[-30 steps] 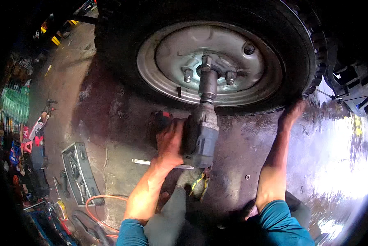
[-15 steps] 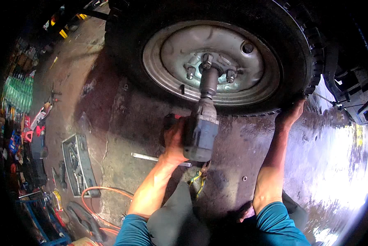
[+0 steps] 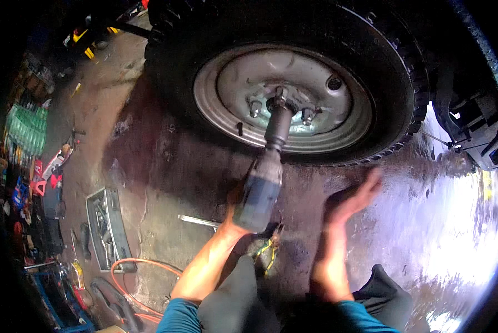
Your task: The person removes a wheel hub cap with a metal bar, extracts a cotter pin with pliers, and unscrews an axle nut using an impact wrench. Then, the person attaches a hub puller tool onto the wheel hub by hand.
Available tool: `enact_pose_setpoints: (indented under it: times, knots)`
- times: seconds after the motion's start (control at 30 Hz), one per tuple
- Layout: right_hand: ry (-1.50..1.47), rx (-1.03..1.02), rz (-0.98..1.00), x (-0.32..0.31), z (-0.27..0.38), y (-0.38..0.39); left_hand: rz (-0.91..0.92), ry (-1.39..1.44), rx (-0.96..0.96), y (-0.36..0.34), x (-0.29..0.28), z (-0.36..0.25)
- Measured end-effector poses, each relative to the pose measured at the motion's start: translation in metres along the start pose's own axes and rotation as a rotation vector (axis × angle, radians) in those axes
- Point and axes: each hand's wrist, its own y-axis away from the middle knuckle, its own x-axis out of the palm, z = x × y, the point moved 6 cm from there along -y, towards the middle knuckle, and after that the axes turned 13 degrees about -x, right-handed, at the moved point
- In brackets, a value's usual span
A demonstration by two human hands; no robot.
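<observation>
With left hand [image 3: 234, 213] gripped grey, long-nosed impact wrench [image 3: 260, 197] at round silver steel wheel [image 3: 315, 77], apparently nut-turning, needing steady aim; held right hand [image 3: 355, 198] open, empty.

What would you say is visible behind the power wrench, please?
Beyond the power wrench and its socket is the silver wheel, with lug nuts showing on both sides. The wheel patch directly behind the socket and part of the left hand are covered.

Impact wrench [image 3: 258, 197]: dark body, bare-metal nose [image 3: 270, 165], angled toward wheel [image 3: 246, 75] | Socket [image 3: 279, 127]: long, cylindrical, mounted on nose, far end at hub [image 3: 296, 100], exact seating hidden | Wheel: silver rim [image 3: 205, 91], black treaded tyre [image 3: 394, 83], three lug nuts [image 3: 255, 110] visible around hub
</observation>
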Motion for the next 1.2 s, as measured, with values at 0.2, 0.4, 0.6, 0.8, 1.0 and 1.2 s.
enact_pose_setpoints:
  times: [0.2,0.4,0.6,0.8,1.0,1.2]
  knots:
    - [-0.366,1.158,0.373,0.08,-0.064,0.092,-0.057,-0.608,0.785,0.093,-0.044,-0.01]
    - [-0.219,1.281,0.172,0.041,-0.104,0.167,0.093,-0.495,0.44,0.149,-0.077,-0.014]
    - [-0.366,1.426,0.182,0.017,-0.194,0.182,0.197,-0.498,0.162,0.142,-0.101,0.054]
    - [0.115,0.957,0.801,0.023,-0.188,0.187,0.017,-0.395,0.025,0.143,-0.158,0.07]
    - [-0.259,1.373,0.583,0.029,-0.16,0.214,-0.445,-0.362,-0.038,0.121,-0.215,0.07]
    - [-0.364,1.544,0.362,0.028,-0.145,0.236,-0.443,0.05,-0.497,0.103,-0.285,0.095]
